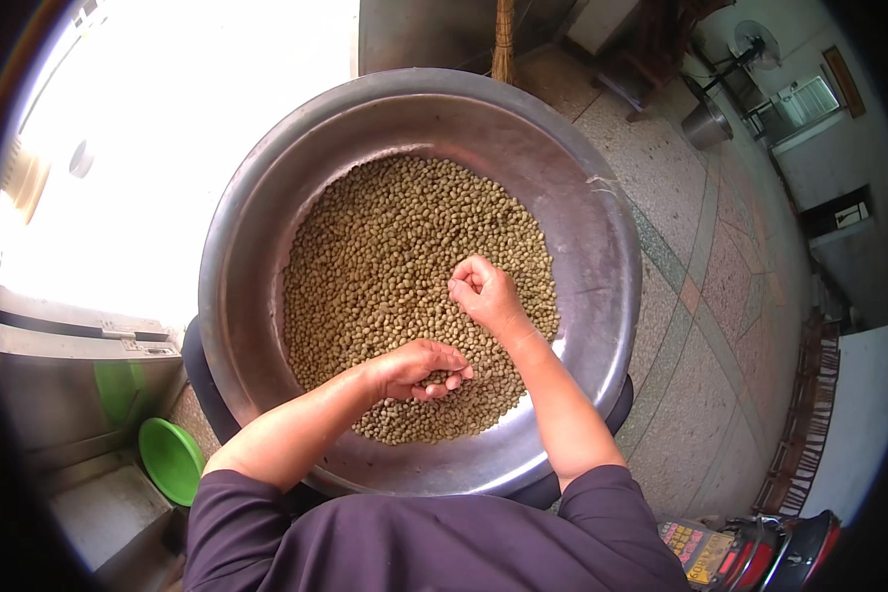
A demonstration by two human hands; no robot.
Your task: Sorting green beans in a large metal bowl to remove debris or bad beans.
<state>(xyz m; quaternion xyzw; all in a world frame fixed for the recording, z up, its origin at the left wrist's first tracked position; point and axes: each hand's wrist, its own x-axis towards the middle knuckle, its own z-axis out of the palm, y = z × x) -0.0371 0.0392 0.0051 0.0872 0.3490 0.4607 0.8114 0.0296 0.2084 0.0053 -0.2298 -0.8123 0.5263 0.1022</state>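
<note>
A wide round metal basin (596,222) rests before me, over my legs. Many small greenish-brown beans or seeds (407,229) cover its bottom. Low in the basin, my left hand (425,370) is turned partly palm-up with its fingers curled around some of the beans. Up and to the right of it, my right hand (482,290) hovers over the beans, thumb and fingertips pinched together. Whether anything small sits between those fingertips cannot be seen. The two hands are apart.
A green plastic basin (170,460) stands at lower left beside a metal cabinet. A straw broom (503,52) is beyond the basin. Farther right are a metal bucket (707,124), a standing fan (756,44) and a wooden bench (806,422). Part of a motorcycle (766,551) shows at lower right.
</note>
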